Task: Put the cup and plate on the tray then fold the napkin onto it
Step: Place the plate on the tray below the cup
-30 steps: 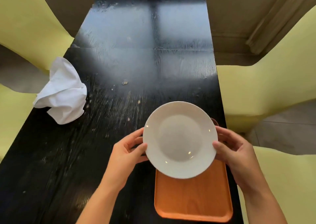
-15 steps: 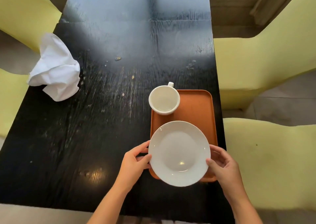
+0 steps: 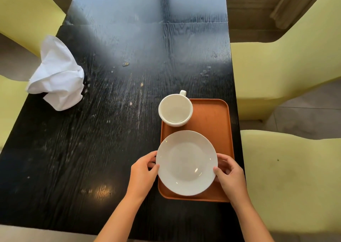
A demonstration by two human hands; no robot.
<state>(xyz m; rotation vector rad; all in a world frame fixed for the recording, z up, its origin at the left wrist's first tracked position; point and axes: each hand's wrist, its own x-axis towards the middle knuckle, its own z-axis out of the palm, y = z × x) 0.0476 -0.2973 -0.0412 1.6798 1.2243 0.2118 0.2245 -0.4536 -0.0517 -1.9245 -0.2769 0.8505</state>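
Since a second ago the plate [image 3: 186, 162] has come down and toward me, from up over the far part of the tray [image 3: 217, 123] to its near half, and the cup [image 3: 175, 110] that it hid then is in plain sight. Both of my hands hold the plate by its rim: my left hand [image 3: 143, 174] pinches the left edge, thumb on top and fingers [image 3: 150, 165] curled under, while my right hand [image 3: 229, 176] does the same on the right edge. Whether the plate already rests flat on the tray or sits a little above it, I cannot tell.

That orange tray lies along the right edge of the dark bench [image 3: 96, 149], close to the near right corner. At the tray's far left corner stands the white cup, empty, its handle pointing away from me, its side overhanging the tray's left rim as seen from above. Cup and plate are near each other but apart.

Over at the left edge of the bench lies the white napkin [image 3: 56, 75] (crumpled, partly hanging past the edge), well apart from the tray. Yellow chairs [image 3: 287, 177] stand on both sides.
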